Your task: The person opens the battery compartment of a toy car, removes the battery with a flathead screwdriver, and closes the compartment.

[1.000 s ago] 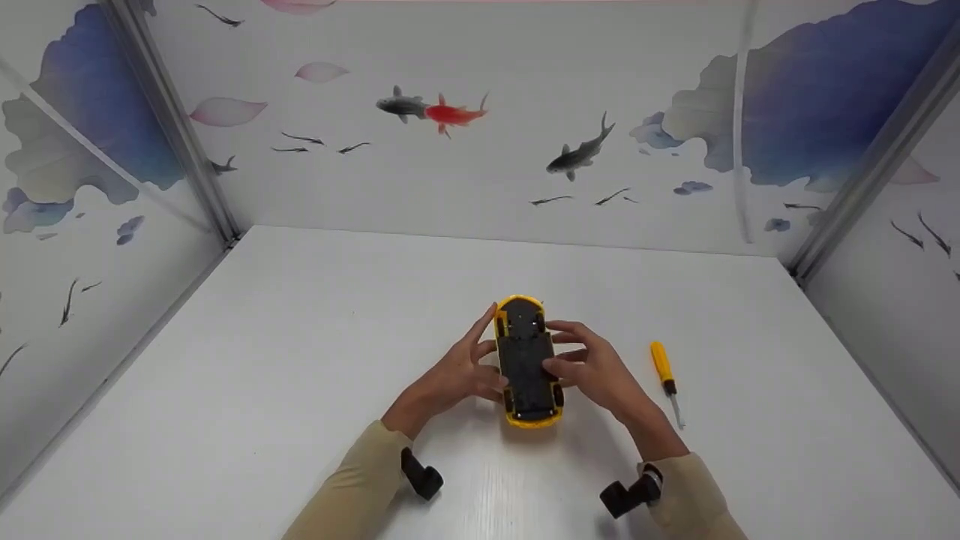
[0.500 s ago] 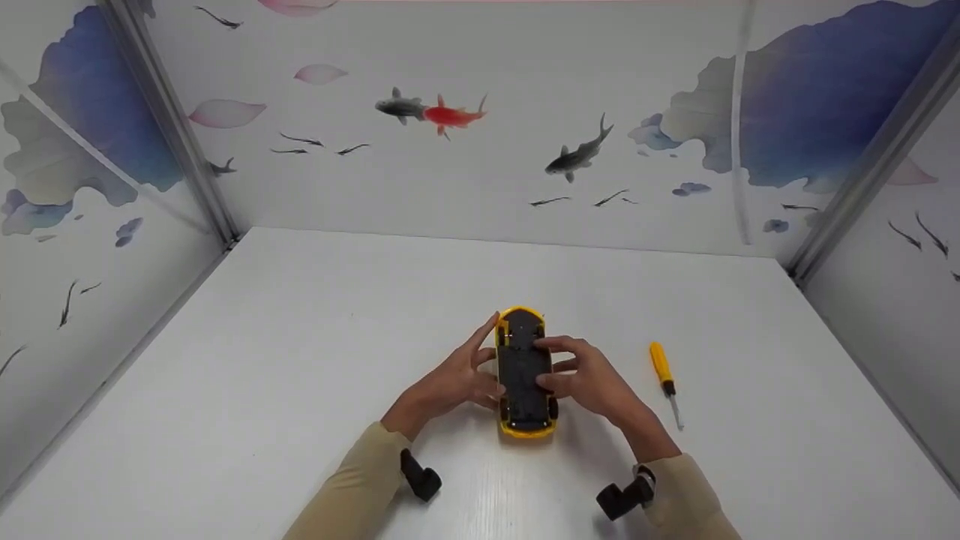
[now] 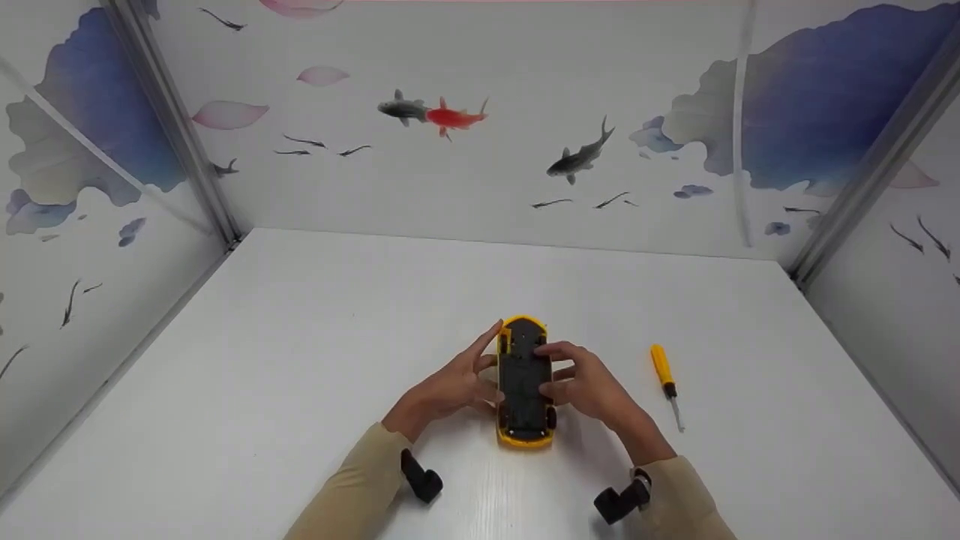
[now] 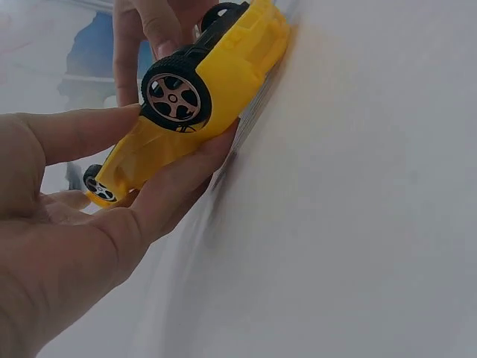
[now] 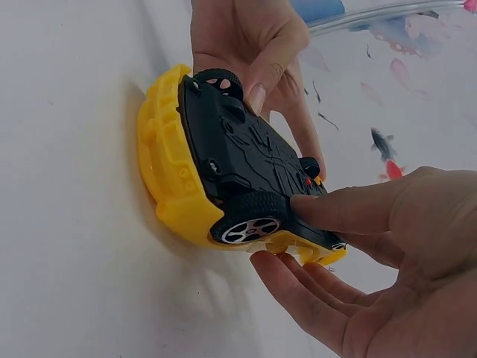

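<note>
A yellow toy car is held upside down just over the white table, its black underside facing up. My left hand grips its left side, thumb near a wheel and fingers around the yellow body. From the other side my right hand holds the car, thumb on the edge of the black underside and other fingers along the side; in the head view its index finger reaches onto the underside. To the right lies a screwdriver with a yellow handle, apart from both hands.
The white table is enclosed by a back panel and side panels printed with fish and leaves. Metal posts stand at the back corners. A black wrist camera sits on each wrist.
Both hands have brought the toy car a little nearer to me. The right index finger has shifted from the car's side onto its underside. The screwdriver stays where it was.
</note>
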{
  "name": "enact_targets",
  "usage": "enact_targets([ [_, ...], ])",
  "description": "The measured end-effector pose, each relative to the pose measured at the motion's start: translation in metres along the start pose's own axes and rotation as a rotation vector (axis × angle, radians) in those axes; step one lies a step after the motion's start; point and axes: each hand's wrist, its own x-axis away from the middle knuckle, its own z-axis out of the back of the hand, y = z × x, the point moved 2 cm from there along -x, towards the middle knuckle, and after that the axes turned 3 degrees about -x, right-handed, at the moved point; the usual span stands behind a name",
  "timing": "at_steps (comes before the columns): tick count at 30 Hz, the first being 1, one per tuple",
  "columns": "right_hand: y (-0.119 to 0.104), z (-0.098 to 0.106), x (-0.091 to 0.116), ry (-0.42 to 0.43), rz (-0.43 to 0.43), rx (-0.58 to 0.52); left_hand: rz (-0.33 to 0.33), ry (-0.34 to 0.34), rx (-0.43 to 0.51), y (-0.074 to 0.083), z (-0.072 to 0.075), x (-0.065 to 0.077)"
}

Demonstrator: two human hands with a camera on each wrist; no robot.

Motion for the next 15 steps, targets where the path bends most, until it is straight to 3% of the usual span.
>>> enact_targets([
  [10,-0.0006,-0.0013,-0.0005,0.018,-0.035,-0.014,0.019,-0.006,0.012,-0.001,-0.0007,-0.0008],
  [15,-0.003,-0.0031,0.002,0.038,0.006,0.024,0.043,0.005,0.01,-0.0009,-0.002,-0.0018],
])
